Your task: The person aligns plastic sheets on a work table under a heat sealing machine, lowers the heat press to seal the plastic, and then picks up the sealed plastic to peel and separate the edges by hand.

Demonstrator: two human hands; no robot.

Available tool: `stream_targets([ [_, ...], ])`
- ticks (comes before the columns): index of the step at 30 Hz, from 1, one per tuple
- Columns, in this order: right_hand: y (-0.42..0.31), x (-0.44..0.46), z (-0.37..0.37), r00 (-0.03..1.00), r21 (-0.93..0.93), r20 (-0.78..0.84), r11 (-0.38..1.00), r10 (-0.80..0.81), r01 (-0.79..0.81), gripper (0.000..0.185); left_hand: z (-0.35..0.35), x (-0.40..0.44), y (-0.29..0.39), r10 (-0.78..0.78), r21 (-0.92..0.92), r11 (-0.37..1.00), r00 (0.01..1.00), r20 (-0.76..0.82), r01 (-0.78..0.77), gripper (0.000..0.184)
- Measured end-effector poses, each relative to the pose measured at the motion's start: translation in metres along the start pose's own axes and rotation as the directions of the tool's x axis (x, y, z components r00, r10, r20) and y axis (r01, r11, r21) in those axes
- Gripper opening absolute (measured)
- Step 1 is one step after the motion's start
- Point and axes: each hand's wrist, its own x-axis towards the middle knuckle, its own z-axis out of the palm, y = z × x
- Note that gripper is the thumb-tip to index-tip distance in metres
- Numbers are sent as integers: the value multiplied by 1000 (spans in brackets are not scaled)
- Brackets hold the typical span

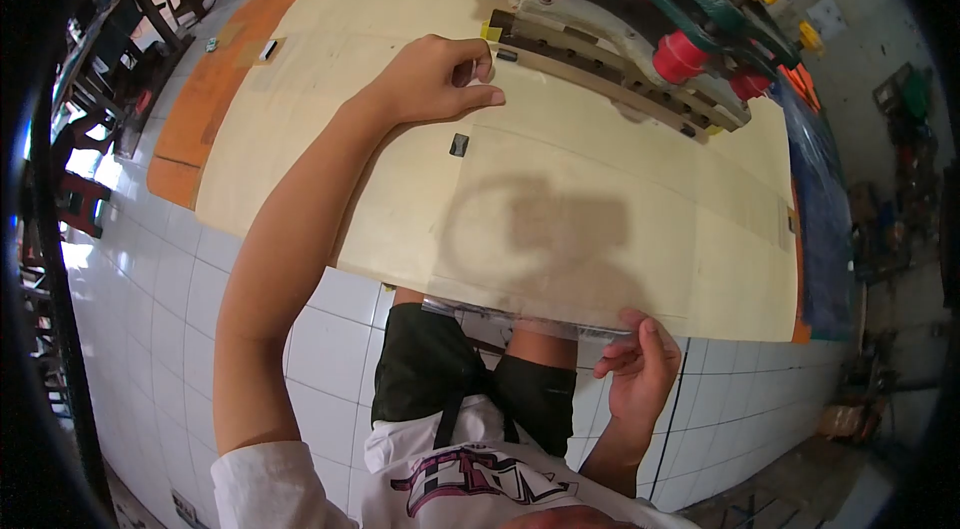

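"Though it's easy to overlook, can you make out that clear plastic sheet [565, 239] on the cream board [290, 129]?"

"Just about. It's thin and see-through, shiny along the strip that pokes out past the board's near edge (a person's shadow falls right across it)."

"And the fingers?"

"The right hand [645, 359] seems to pinch its near right corner between thumb and fingertips. The left hand [435, 79] lies towards the board's far edge, loose, thumb and forefinger curved apart, just beside the long metal bar [620, 79]."

"What's around it?"

"A small dark tab [458, 145] sits near the plastic's left side. Under the board, an orange worktable [180, 159] shows along its left edge. Some green machinery with red fittings [680, 54] stands at the far edge, dark blue sheeting [825, 219] runs by the right edge, and white tiles [150, 349] cover the floor."
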Motion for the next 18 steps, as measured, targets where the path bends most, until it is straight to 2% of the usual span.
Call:
stream_targets([
  [2, 0, 0, 0, 1000, 13, 6, 1000, -2, 2, 31, 0, 0, 2, -52, -63, 997, 999, -2, 51, 30],
  [9, -2, 0, 0, 1000, 29, -20, 1000, 3, -2, 29, 1, 0, -2, -25, 2, 1000, 1000, 1, 25, 28],
  [11, 0, 1, -3, 1000, 109, 12, 994, 13, -14, 28, 2, 0, -2, 21, -15, 1000, 1000, -1, -21, 25],
  [18, -1, 0, -2, 999, 82, 3, 996, 41, -41, 30, 1, 1, 0, 2, -29, 1000, 1000, 4, -2, 25],
])
